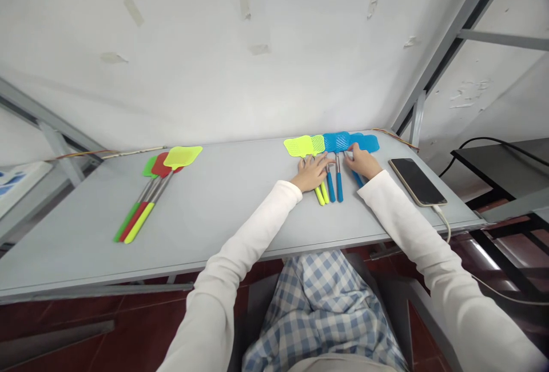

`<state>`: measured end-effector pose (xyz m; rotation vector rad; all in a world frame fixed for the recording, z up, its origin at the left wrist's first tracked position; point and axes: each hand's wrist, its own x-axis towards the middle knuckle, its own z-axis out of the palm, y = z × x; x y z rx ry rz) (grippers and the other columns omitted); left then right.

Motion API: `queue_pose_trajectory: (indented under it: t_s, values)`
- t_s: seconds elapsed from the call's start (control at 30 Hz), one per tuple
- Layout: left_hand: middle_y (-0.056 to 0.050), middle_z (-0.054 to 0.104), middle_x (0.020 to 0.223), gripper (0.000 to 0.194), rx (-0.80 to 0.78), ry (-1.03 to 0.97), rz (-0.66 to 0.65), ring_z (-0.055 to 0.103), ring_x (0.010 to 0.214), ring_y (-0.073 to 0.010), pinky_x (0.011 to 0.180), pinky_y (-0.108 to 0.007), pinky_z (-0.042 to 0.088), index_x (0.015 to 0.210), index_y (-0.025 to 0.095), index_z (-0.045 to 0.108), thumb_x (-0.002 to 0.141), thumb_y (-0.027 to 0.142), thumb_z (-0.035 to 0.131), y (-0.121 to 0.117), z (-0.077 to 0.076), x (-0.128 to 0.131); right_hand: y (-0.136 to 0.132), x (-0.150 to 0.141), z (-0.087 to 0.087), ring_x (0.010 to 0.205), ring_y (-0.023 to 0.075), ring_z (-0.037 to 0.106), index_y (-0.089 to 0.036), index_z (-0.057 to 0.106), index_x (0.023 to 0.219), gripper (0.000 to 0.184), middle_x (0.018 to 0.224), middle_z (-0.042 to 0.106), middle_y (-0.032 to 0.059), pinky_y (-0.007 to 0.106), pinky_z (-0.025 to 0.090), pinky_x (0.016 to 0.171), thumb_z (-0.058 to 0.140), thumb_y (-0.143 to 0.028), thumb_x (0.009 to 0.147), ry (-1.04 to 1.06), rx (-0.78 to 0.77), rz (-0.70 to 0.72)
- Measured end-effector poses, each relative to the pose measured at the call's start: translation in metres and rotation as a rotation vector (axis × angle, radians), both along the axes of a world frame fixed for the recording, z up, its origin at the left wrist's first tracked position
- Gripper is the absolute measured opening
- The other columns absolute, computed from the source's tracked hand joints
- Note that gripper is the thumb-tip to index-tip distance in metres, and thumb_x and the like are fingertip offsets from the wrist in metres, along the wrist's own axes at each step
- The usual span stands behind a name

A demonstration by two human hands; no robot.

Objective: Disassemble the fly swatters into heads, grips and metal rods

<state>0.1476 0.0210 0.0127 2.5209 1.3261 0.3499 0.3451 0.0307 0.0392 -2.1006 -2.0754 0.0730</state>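
A row of fly swatters lies at the table's far right: yellow ones [301,146] on the left, blue ones [338,142] on the right, heads overlapping. My left hand [311,172] rests across the shafts of the yellow swatters, fingers stretched flat. Over the blue swatters' shafts sits my right hand [362,160], fingers bent and touching a metal shaft near the blue heads. Whether it grips the shaft I cannot tell.
Three more swatters, green, red and yellow [156,186], lie together at the left of the grey table [223,200]. A black phone [417,181] with a white cable lies near the right edge. A white wall stands behind; metal frames flank both sides.
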Motion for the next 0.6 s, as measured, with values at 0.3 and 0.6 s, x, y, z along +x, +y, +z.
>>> queue_pose_trajectory:
  t_s: [0.3, 0.6]
  values:
    - [0.008, 0.022, 0.16, 0.054, -0.04, 0.037, -0.049, 0.014, 0.145, -0.0371, 0.108, -0.07, 0.012, 0.146, 0.048, 0.033, 0.093, 0.035, 0.028, -0.003, 0.001, 0.01, 0.009, 0.031, -0.01, 0.114, 0.0423, 0.049, 0.001, 0.053, 0.115, 0.041, 0.118, 0.053, 0.034, 0.047, 0.042, 0.085, 0.044, -0.026, 0.086, -0.039, 0.155, -0.322]
    - [0.007, 0.022, 0.16, 0.054, -0.024, 0.022, 0.006, 0.015, 0.144, -0.0399, 0.107, -0.071, 0.015, 0.146, 0.048, 0.032, 0.093, 0.039, 0.028, -0.003, -0.003, 0.03, 0.021, 0.036, -0.009, 0.108, 0.0324, 0.055, -0.004, 0.049, 0.122, 0.038, 0.119, 0.055, 0.0259, 0.041, 0.041, 0.091, 0.041, -0.024, 0.091, 0.058, 0.036, -0.135]
